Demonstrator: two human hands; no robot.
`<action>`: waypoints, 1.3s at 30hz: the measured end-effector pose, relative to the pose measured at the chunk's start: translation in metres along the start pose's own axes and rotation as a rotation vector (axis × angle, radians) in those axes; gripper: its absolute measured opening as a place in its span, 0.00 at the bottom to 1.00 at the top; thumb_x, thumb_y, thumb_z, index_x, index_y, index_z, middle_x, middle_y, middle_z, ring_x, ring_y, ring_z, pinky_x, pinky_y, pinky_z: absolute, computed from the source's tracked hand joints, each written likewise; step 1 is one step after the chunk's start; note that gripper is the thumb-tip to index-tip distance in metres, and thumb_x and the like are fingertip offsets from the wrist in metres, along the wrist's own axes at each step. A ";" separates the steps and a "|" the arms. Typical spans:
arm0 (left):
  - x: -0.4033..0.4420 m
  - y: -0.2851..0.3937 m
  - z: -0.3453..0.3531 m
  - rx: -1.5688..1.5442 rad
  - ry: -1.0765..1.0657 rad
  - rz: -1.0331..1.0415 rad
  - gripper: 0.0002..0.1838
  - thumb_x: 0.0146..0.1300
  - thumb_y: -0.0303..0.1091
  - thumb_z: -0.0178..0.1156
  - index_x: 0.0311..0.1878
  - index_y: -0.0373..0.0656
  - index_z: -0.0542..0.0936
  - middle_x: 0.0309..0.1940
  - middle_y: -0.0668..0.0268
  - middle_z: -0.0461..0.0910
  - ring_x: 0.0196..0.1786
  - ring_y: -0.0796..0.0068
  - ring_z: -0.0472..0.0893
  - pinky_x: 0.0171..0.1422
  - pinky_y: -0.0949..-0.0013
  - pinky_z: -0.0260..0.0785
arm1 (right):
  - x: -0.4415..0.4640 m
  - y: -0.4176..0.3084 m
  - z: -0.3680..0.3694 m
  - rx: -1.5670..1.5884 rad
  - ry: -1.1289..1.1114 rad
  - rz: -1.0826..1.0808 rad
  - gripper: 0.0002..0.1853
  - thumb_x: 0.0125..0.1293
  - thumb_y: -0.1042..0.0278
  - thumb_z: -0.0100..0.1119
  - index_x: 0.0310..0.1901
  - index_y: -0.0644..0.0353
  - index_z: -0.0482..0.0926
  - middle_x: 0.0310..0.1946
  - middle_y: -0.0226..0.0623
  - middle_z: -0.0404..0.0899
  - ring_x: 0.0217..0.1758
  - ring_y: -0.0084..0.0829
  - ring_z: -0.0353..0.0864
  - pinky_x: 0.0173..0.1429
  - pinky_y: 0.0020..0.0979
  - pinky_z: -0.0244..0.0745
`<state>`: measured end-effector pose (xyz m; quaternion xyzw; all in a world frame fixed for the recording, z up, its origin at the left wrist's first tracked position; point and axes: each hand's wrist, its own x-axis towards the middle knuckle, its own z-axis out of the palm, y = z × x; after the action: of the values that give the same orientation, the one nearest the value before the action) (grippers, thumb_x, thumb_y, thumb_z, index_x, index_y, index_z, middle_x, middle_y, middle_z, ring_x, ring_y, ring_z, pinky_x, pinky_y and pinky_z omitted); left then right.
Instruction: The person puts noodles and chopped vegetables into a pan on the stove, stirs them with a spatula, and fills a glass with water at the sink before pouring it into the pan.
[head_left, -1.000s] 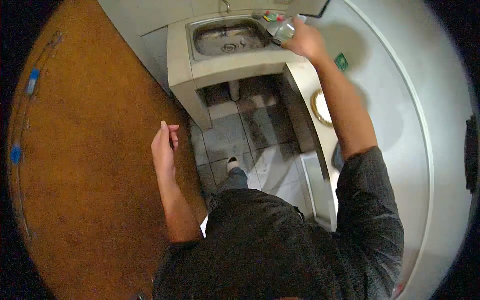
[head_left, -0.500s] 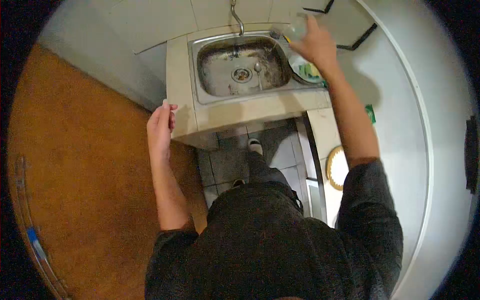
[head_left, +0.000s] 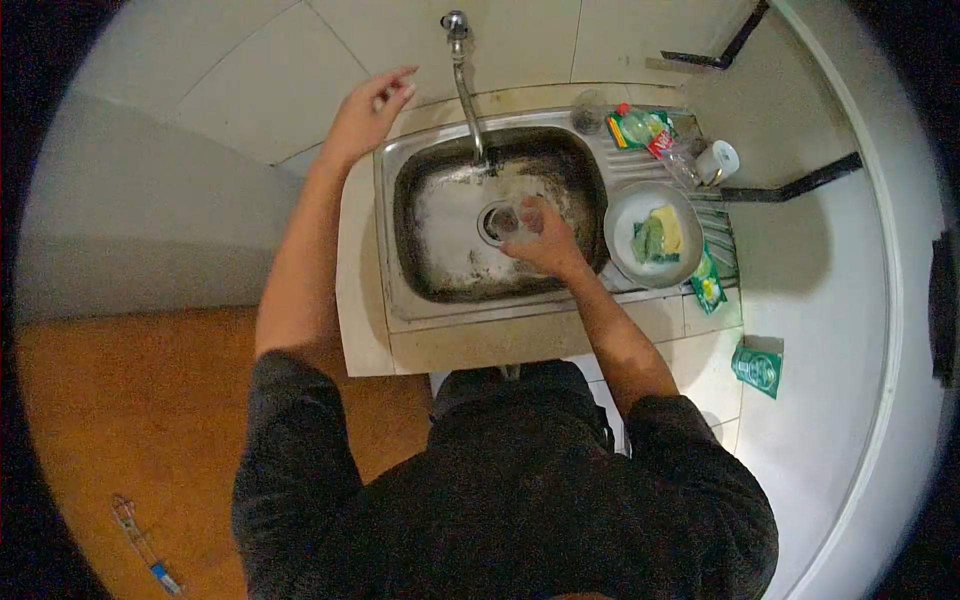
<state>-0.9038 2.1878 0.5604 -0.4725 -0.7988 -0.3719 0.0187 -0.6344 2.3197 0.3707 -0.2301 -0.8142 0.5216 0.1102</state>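
Note:
Inside the metal sink (head_left: 440, 215), over the drain, my right hand (head_left: 545, 240) is wrapped round a clear drinking glass (head_left: 506, 220). The glass is partly smeared by motion. My left hand (head_left: 370, 110) is raised at the back left of the sink, left of the tap (head_left: 468, 100). Its fingers are loosely bent and apart, holding nothing, and it does not touch the tap. To the right of my right hand a white bowl (head_left: 620, 215) sits on the drainboard with a yellow and green sponge (head_left: 668, 232) in it.
Another clear glass (head_left: 587, 115), a plastic bottle (head_left: 680, 160) with a red cap, a white cup (head_left: 717, 163) and green packets (head_left: 708, 285) stand or lie on the right. A green pouch (head_left: 758, 368) is by the wall. A black bracket (head_left: 800, 185) juts out there.
My right hand has brought the glass from above the drainboard down into the sink. My left hand has moved forward and up towards the tap. The view has shifted closer to the sink.

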 end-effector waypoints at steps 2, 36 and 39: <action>0.050 -0.002 0.006 0.197 -0.042 0.304 0.20 0.68 0.41 0.57 0.61 0.48 0.76 0.41 0.57 0.82 0.43 0.59 0.80 0.55 0.61 0.71 | 0.019 -0.005 -0.004 -0.009 -0.044 0.004 0.47 0.39 0.56 0.79 0.62 0.56 0.65 0.49 0.45 0.79 0.49 0.38 0.81 0.56 0.36 0.75; 0.200 -0.007 0.069 0.415 -0.333 0.594 0.11 0.62 0.41 0.59 0.33 0.42 0.81 0.31 0.60 0.81 0.38 0.55 0.80 0.45 0.53 0.70 | 0.094 -0.006 0.035 0.203 -0.066 -0.045 0.49 0.40 0.60 0.80 0.65 0.61 0.63 0.56 0.44 0.75 0.62 0.38 0.74 0.67 0.37 0.67; 0.200 -0.005 0.069 0.464 -0.320 0.581 0.12 0.61 0.42 0.59 0.33 0.42 0.81 0.30 0.59 0.81 0.38 0.55 0.80 0.44 0.53 0.70 | 0.094 -0.014 0.032 0.114 -0.044 -0.074 0.49 0.39 0.60 0.80 0.64 0.62 0.63 0.54 0.43 0.75 0.60 0.36 0.74 0.66 0.36 0.67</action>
<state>-0.9958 2.3769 0.5844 -0.7136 -0.6878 -0.0827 0.1048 -0.7330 2.3346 0.3637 -0.1817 -0.7934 0.5674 0.1243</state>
